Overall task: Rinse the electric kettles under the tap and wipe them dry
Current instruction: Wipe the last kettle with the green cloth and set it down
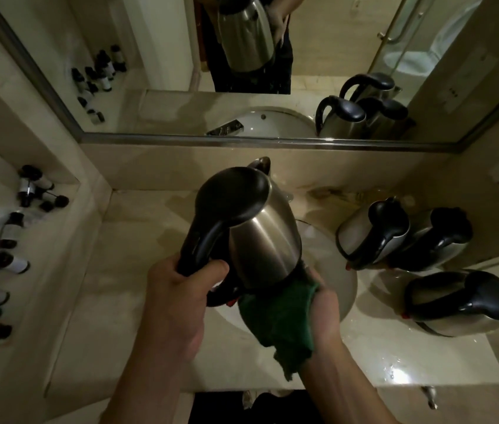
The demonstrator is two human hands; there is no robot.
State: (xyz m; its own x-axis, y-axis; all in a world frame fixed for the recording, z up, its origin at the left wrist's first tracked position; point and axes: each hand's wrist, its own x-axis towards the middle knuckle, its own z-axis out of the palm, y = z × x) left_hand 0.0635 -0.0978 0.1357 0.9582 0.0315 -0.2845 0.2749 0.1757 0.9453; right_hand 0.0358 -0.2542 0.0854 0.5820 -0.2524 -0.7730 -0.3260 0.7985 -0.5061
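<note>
Above the sink (pixel 344 289), a kettle (pixel 260 237) is held by its handle in the left hand (pixel 178 292); a green cloth (pixel 275 319) is pressed against its base by the right hand (pixel 324 307), fingers clamped on it.

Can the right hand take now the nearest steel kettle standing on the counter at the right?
Probably not yet: the right hand presses a green cloth against the held steel kettle. The path to the counter kettle looks free.

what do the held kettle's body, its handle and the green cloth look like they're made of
Kettle body: looks like brushed stainless steel, silvery with soft streaked reflections.
Handle: probably moulded black plastic, smooth with a dull sheen; the left hand grips it.
Green cloth: soft woven or terry fabric, matte and crumpled, with a frayed edge, pressed to the base by the right hand.
</note>
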